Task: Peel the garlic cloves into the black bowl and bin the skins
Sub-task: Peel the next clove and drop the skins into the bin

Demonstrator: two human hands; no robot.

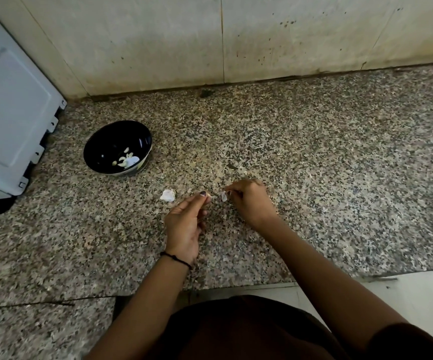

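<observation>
You're pinching a garlic clove (208, 195) at the fingertips of your left hand (184, 224), and your right hand (249, 201) is gripping a thin scrap of skin (224, 196) just beside it, both hands hovering over the speckled table (314, 152). A pale garlic piece (168, 195) is lying just left of them. The black bowl (106, 144) is sitting further left, holding peeled cloves (127, 160), near a grey box (10, 113).

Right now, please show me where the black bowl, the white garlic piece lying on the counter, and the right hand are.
black bowl (103, 141), head view, bare inner wall.
white garlic piece (168, 195), head view, its middle.
right hand (249, 201), head view, middle of the hand.
</observation>
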